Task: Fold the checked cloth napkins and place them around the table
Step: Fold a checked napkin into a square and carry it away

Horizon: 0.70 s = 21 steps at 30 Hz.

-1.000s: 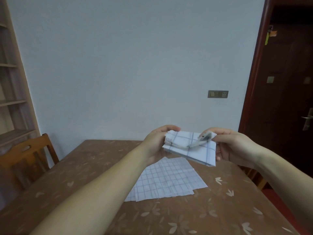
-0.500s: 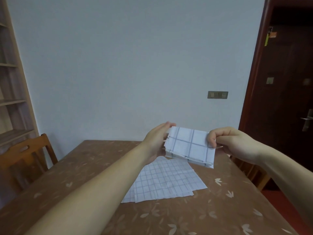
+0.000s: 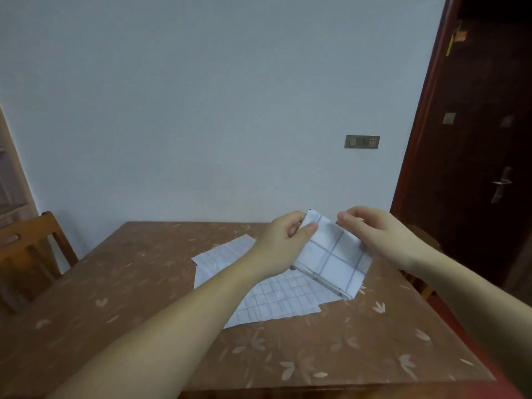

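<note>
Change over the last second: the folded napkin has gone from a thick bundle with a loose flap, to a flat packet, to a packet dropped lower and tilted, near edge down. It is in the air just above the right part of the flat pile of unfolded napkins, not touching it. The left hand, flat against the side half a second ago, now pinches the upper left corner, thumb on the face and fingers behind. The right hand has curled fingers on the upper right edge; looks like a pinch, but the contact is partly hidden. My read: folding on this one is essentially done and it's being squared up. Next it needs setting down at a spot on the table away from the pile. Pile remains unfolded.
</note>
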Each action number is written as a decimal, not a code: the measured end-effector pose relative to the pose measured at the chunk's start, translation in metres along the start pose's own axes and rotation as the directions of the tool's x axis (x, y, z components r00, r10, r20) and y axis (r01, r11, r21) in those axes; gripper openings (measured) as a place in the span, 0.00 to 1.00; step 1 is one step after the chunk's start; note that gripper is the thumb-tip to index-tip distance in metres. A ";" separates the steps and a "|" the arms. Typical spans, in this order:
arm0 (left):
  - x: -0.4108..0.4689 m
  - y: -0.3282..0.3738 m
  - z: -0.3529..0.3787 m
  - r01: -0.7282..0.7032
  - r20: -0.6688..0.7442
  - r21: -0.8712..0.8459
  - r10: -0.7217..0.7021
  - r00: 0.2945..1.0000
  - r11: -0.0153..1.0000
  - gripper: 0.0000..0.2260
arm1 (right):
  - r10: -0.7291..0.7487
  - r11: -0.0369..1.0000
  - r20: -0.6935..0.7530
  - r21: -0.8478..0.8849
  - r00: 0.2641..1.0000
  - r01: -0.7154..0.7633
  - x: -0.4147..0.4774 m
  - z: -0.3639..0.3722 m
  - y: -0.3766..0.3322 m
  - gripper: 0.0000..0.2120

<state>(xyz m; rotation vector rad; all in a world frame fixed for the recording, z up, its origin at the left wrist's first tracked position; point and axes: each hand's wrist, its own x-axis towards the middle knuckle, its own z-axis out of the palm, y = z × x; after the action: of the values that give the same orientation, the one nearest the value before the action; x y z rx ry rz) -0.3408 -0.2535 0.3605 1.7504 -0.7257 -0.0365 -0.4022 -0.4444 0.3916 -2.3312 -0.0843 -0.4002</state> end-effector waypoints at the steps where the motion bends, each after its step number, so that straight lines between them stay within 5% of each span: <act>1: 0.000 -0.006 0.004 -0.016 0.000 -0.018 0.016 1.000 1.000 0.09 | -0.008 0.999 -0.001 -0.039 1.000 0.008 -0.001 0.007 0.003 0.18; 5: 0.000 -0.040 0.021 0.021 0.061 -0.049 -0.018 0.998 0.999 0.09 | -0.001 0.996 -0.078 -0.084 0.997 -0.005 -0.013 0.027 0.031 0.26; 12: -0.002 -0.085 0.087 0.123 0.280 -0.061 -0.101 0.955 0.991 0.12 | 0.010 0.935 -0.122 -0.350 0.992 -0.052 -0.068 0.025 0.093 0.20; 17: 0.004 -0.073 0.153 0.072 0.296 -0.047 -0.055 0.954 0.996 0.15 | 0.053 0.896 -0.117 -0.432 0.992 -0.098 -0.106 -0.005 0.117 0.17; 21: 0.003 -0.053 0.212 -0.030 0.201 0.073 0.015 0.980 0.997 0.13 | 0.230 0.956 -0.247 -0.122 0.941 -0.265 -0.140 -0.044 0.140 0.16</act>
<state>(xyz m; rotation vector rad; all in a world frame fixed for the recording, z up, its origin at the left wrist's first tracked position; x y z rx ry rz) -0.3966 -0.4318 0.2474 1.8278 -0.9028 -0.1740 -0.5215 -0.5667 0.2822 -2.3886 0.3629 -0.5620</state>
